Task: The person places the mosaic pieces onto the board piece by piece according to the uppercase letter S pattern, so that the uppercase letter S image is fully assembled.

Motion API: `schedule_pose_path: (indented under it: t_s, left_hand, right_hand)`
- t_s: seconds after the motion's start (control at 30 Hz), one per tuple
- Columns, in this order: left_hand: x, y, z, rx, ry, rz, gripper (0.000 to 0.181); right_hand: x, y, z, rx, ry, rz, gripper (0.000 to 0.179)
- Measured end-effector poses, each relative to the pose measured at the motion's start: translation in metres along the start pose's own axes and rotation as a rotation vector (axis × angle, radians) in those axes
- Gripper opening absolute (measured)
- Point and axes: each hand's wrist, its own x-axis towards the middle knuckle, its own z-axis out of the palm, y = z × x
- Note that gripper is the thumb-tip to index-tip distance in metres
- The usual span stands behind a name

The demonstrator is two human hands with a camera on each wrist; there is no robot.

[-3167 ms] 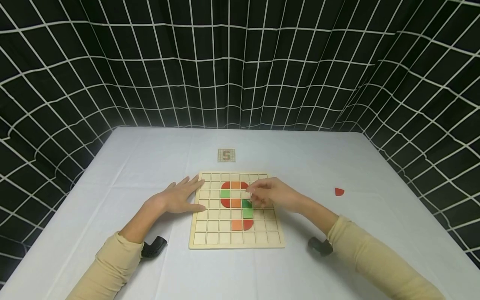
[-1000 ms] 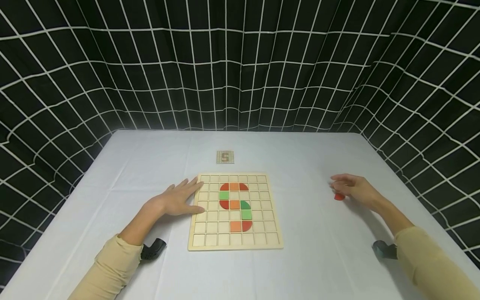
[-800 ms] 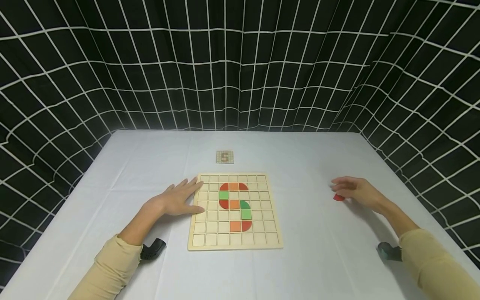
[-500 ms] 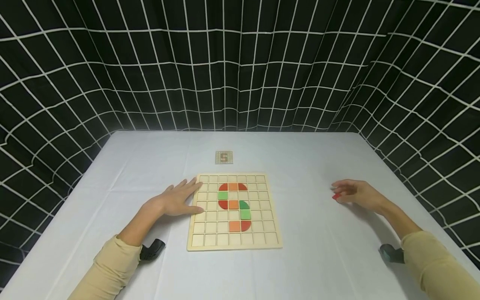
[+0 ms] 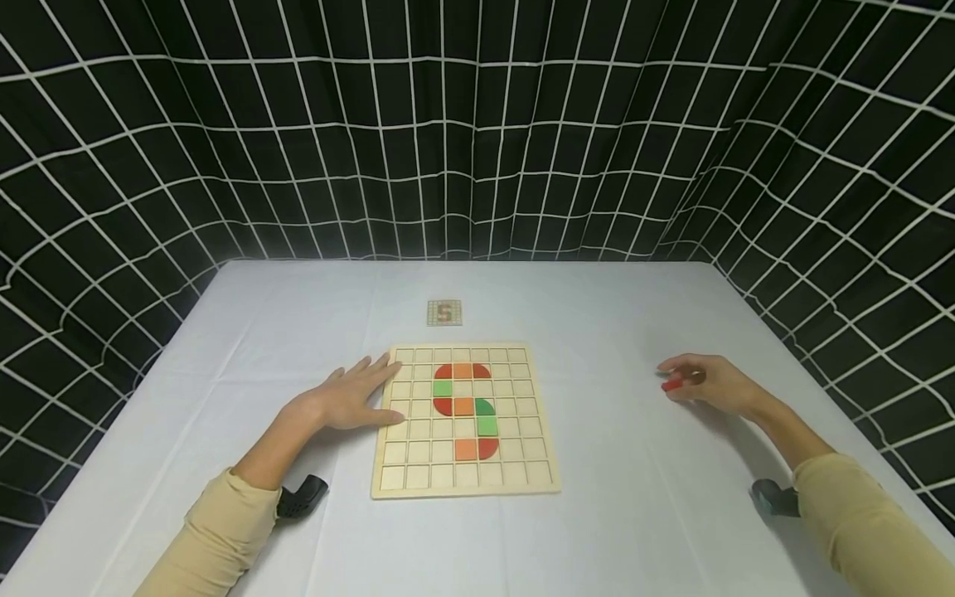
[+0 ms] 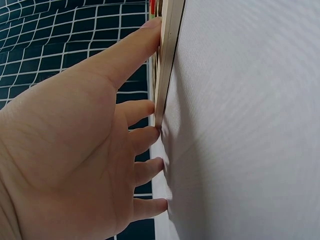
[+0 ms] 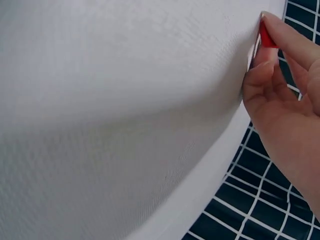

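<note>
My right hand is low over the right side of the table, pinching a red tile with one rounded edge. In the right wrist view the tile stands tilted between thumb and fingers. My left hand lies spread, its thumb and some fingertips on the left edge of a wooden grid board. Red rounded tiles, orange square tiles and green tiles sit in the board's cells in an S-like curve.
Behind the board lies a small square card with an S pattern on a grid. A white cloth covers the table. Black curtains with white grid lines surround it. Dark devices sit at both wrists.
My right hand has moved from the board to the right side of the table and taken hold of the red tile there, tilting it up. The left hand has stayed on the board's edge.
</note>
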Motion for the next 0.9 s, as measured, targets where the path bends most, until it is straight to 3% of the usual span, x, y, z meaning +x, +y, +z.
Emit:
schedule_pose_path:
  t_s: [0.2, 0.37, 0.5, 0.9]
  left_hand:
    - [0.001, -0.001, 0.000, 0.000, -0.002, -0.001, 0.088]
    - [0.002, -0.002, 0.000, -0.003, -0.002, -0.001, 0.089]
    - [0.002, -0.003, 0.000, 0.002, -0.003, 0.002, 0.089]
    - [0.000, 0.000, -0.001, -0.005, -0.009, -0.009, 0.088]
  right_hand:
    - [0.003, -0.005, 0.001, -0.057, 0.029, 0.040, 0.039]
    - [0.007, -0.017, 0.002, -0.043, 0.016, 0.102, 0.049]
    - [0.012, -0.031, 0.005, 0.008, -0.008, 0.127, 0.052]
    - [0.030, -0.072, 0.028, 0.231, -0.083, 0.100, 0.048]
